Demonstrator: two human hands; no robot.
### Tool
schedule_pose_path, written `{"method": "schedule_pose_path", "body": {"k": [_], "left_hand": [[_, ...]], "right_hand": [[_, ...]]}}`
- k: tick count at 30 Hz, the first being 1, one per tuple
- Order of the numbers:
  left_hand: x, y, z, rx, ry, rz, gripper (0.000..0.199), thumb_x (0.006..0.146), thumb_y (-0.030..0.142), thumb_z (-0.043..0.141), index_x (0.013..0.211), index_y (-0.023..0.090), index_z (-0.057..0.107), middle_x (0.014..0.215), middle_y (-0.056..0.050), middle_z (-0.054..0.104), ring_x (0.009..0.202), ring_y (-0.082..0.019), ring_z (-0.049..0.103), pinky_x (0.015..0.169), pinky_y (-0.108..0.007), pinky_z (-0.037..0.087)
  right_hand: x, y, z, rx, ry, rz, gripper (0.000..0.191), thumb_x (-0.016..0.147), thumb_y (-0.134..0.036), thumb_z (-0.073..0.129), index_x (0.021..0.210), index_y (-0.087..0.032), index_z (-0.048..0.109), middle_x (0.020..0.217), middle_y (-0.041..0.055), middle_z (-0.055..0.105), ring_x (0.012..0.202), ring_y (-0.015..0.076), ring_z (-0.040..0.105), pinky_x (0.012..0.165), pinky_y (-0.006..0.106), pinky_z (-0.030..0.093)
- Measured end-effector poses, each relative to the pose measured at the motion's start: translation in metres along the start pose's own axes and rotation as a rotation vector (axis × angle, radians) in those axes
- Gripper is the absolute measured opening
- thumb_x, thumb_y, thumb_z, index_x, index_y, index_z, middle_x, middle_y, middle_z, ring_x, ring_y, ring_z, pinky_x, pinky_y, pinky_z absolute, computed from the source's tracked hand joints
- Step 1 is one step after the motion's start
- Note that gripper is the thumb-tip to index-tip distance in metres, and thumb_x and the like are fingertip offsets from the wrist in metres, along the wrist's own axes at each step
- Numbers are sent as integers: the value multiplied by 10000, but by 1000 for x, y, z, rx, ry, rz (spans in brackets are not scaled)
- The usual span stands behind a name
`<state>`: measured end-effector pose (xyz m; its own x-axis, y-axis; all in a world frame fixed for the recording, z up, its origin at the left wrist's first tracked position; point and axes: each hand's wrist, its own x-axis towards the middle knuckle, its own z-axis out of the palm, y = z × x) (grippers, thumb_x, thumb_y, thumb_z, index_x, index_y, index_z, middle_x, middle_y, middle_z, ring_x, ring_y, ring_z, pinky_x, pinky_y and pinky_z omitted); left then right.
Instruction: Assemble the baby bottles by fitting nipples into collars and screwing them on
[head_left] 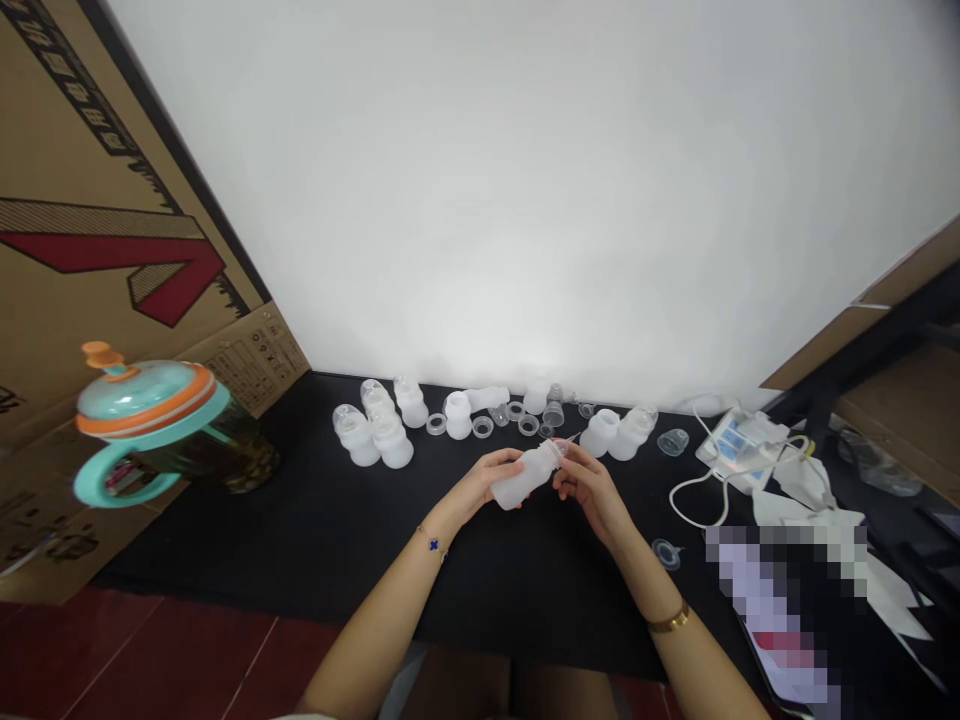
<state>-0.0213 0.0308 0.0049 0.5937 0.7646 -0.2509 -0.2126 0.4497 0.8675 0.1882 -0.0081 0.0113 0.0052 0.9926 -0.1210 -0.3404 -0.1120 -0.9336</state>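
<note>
My left hand [487, 482] is closed around the body of a frosted white baby bottle [517, 484], which tilts up to the right. At its neck, the fingers of my right hand [589, 480] pinch a clear top piece [559, 450]; whether this is fixed to the bottle I cannot tell. Behind my hands lie several ring collars [483, 428], an uncapped bottle [458, 415] and clear caps [553, 412]. To the right of these stand an open bottle [600, 433] and a bottle with a clear top [634, 432].
Several capped bottles [390, 440] stand at the left on the black table [337, 560]. A large jug [172, 430] is at far left by a cardboard box [112, 250]. On the right are a power strip [739, 450], cables, clear pieces [667, 553] and a blurred-out device [780, 620].
</note>
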Motion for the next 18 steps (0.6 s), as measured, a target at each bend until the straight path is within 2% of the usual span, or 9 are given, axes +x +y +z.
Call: {"method": "schedule_pose_path", "body": {"k": [10, 18], "left_hand": [[2, -3, -4, 54, -7, 23, 544, 730, 462, 811, 1153, 151, 671, 986, -96, 697, 783, -213, 683, 627, -289, 538], [4, -4, -4, 63, -6, 45, 512, 710, 446, 829, 1118, 165, 697, 979, -60, 696, 783, -165, 645, 662, -249, 450]], "right_hand": [[2, 2, -2, -38, 3, -18, 413, 722, -388, 851, 1078, -206, 746, 889, 28, 653, 619, 123, 595, 485, 224, 449], [1, 3, 0, -54, 26, -45, 439, 733, -400, 843, 1118, -236, 715, 830, -4, 632, 569, 101, 546, 486, 232, 454]]}}
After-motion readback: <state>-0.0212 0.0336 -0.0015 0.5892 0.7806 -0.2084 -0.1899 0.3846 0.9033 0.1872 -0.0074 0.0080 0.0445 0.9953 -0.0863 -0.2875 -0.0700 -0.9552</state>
